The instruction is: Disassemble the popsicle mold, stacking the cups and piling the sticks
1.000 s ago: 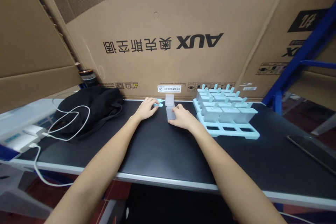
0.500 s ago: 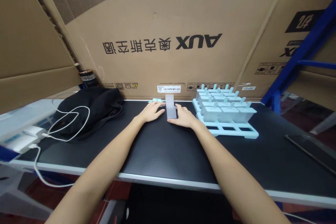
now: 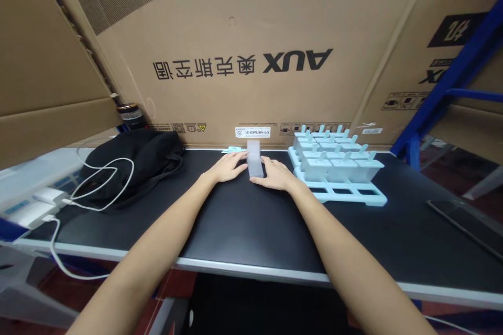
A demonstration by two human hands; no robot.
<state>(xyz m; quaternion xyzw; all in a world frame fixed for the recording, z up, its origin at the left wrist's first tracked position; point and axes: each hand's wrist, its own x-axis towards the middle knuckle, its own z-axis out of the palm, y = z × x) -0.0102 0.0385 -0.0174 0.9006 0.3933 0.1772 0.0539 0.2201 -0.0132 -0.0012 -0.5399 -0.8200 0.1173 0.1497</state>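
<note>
Clear mould cup (image 3: 254, 164) stands upright btwn both hands: left hand (image 3: 228, 167) fingers touch its left side, right hand (image 3: 275, 175) cups its right, equally near.

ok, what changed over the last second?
The left hand left the small teal piece and moved right to the clear mold cup. The right hand stayed on the cup, so both hands now flank it, upright. The teal tray, bag and cable did not move.
</note>
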